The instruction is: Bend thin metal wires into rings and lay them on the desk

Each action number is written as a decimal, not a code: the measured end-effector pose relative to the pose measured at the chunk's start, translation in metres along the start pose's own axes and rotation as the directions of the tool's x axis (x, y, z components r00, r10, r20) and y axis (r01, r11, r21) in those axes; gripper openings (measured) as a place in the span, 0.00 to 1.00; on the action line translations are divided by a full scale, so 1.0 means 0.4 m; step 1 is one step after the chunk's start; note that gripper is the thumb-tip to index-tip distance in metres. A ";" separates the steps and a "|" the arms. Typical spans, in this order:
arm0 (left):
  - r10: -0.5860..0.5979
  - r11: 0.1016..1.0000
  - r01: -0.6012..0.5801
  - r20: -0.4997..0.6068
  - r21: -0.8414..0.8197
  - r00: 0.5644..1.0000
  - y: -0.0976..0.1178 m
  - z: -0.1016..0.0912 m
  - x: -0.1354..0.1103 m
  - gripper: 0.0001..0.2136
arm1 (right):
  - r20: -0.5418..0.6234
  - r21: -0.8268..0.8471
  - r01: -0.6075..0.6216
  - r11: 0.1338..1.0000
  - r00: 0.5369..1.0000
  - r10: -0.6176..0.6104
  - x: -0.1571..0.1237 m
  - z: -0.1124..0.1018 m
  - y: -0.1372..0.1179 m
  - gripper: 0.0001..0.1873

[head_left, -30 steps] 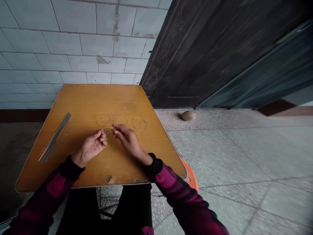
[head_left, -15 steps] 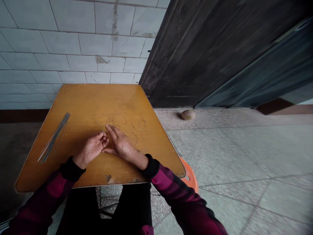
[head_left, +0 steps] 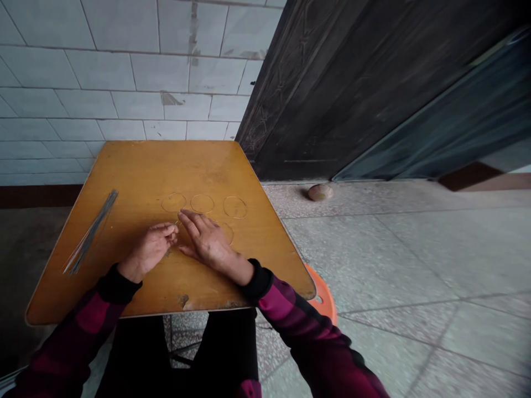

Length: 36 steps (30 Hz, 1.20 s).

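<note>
My left hand [head_left: 151,246] is closed in a pinch on a thin wire [head_left: 178,221], over the middle of the wooden table. Just to its right lies my right hand [head_left: 206,237], palm down with fingers stretched out, its fingertips beside the wire's visible end. The rest of the wire is hidden by the hands. Beyond my fingers, thin wire rings lie flat: a left ring [head_left: 162,205], a middle ring [head_left: 213,204] and a right ring [head_left: 246,208]. Another ring [head_left: 233,234] is partly covered by my right hand.
A bundle of straight grey wires [head_left: 94,228] lies along the left side of the table [head_left: 178,166]. An orange stool [head_left: 326,296] shows beneath the right edge. A tiled wall stands behind, with a dark door and a round object [head_left: 320,192] on the floor to the right.
My left hand has drawn slightly left and turned, its fingers closing more tightly in the pinch. My right hand has flattened a little and stays nearly in place.
</note>
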<state>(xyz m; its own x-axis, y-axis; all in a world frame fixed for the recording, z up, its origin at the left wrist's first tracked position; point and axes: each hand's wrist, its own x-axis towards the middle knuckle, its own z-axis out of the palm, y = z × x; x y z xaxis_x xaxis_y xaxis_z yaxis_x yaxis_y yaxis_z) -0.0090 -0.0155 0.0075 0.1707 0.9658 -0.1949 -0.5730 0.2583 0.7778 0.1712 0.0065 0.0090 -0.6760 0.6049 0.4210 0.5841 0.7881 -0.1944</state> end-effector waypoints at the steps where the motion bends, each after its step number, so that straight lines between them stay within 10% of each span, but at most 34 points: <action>1: -0.002 1.000 0.002 0.011 -0.009 1.000 -0.001 0.000 0.001 0.05 | -0.004 -0.001 0.000 1.000 1.000 0.000 0.000 0.001 0.000 0.38; 9: -0.013 0.998 0.016 0.048 -0.062 0.999 -0.001 0.009 0.001 0.06 | -0.038 0.081 -0.005 0.997 0.999 0.008 -0.002 0.007 -0.005 0.38; 15: 0.031 0.980 -0.027 0.019 -0.196 0.999 0.009 0.002 0.002 0.06 | -0.097 0.309 -0.053 0.950 0.992 0.086 -0.008 0.005 0.027 0.63; 23: 0.139 0.970 -0.123 0.067 -0.210 0.988 0.008 -0.003 0.005 0.08 | -0.007 0.747 -0.124 0.653 0.981 0.195 -0.023 0.065 0.027 0.61; 32: 0.097 0.974 -0.077 0.087 -0.214 0.991 0.008 0.006 -0.005 0.08 | -0.028 0.795 -0.129 0.592 0.968 0.249 -0.021 0.081 0.016 0.61; 36: 0.059 0.921 -0.030 0.061 -0.389 0.996 0.029 0.006 -0.010 0.07 | 0.105 0.939 -0.113 0.325 0.994 0.044 -0.018 0.032 0.059 0.42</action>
<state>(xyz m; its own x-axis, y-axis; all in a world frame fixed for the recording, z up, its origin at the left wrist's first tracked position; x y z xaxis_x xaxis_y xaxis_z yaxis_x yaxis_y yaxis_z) -0.0146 -0.0165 0.0187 0.1858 0.9762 -0.1120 -0.8445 0.2169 0.4896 0.1840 0.0223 -0.0099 -0.6927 0.6478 0.3169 -0.1554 0.2951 -0.9428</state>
